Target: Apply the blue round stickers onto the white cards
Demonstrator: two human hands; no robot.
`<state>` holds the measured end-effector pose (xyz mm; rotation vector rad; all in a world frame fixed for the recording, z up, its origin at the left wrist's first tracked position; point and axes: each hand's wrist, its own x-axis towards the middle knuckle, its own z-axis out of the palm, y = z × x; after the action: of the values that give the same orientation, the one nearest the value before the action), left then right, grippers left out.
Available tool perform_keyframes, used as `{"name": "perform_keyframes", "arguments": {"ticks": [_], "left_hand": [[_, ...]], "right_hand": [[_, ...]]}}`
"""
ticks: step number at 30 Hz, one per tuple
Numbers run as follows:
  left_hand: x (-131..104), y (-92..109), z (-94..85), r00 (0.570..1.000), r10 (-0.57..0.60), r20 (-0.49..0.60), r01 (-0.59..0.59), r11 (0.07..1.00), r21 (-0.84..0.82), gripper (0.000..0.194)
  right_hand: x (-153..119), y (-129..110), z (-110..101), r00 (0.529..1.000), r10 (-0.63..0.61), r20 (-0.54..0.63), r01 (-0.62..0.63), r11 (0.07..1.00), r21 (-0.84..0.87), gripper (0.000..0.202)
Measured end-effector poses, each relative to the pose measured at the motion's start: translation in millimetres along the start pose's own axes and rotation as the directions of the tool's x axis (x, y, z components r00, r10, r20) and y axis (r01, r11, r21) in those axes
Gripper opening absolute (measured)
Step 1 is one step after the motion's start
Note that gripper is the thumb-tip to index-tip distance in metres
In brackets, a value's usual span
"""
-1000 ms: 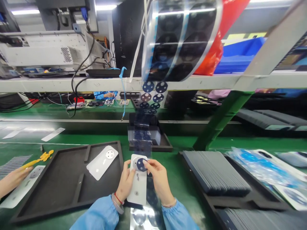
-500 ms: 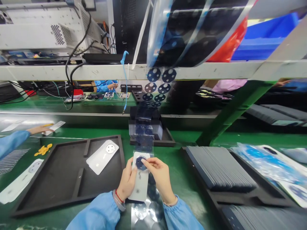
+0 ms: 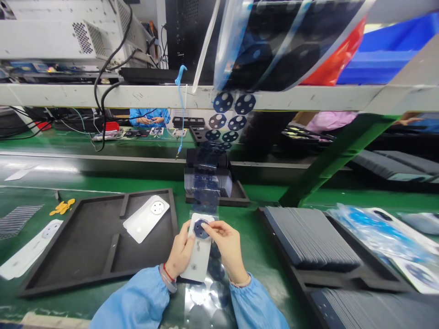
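My left hand [image 3: 181, 251] is closed around the left side of a white phone back cover [image 3: 198, 263], held tilted over the green bench. A dark round camera sticker [image 3: 200, 228] with small holes lies at the cover's upper end. My right hand [image 3: 225, 244] has its thumb and forefinger pinched together at the sticker's right edge. Beneath and beyond the cover runs a clear film strip [image 3: 206, 201] bearing more dark round stickers. Left of my hands, white phone back covers [image 3: 141, 225] rest in a black divided tray [image 3: 85, 237].
At right, a black tray [image 3: 302, 274] holds stacked grey panels [image 3: 308, 235]. Clear plastic bags [image 3: 373, 233] lie beyond it. Yellow bits [image 3: 62, 206] sit behind the left tray. A shelf beam [image 3: 144, 97] and a green post [image 3: 336, 160] cross ahead. Another person's hands [image 3: 151, 120] show across the bench.
A co-worker's hand and the white cover under it have gone from the far left. My hands keep nearly the same hold on the cover and sticker. The view has shifted slightly.
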<state>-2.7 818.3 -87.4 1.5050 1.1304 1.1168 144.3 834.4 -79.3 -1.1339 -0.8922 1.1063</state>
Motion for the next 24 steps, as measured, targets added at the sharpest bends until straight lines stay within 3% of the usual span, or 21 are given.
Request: {"name": "perform_keyframes", "arguments": {"ticks": [24], "left_hand": [[0.1, -4.3, 0.0, 0.999, -0.039, 0.036, 0.039, 0.999, -0.013, 0.049]], "right_hand": [[-1.5, 0.4, -0.8, 1.000, -0.008, 0.009, 0.009, 1.000, -0.018, 0.035]]}}
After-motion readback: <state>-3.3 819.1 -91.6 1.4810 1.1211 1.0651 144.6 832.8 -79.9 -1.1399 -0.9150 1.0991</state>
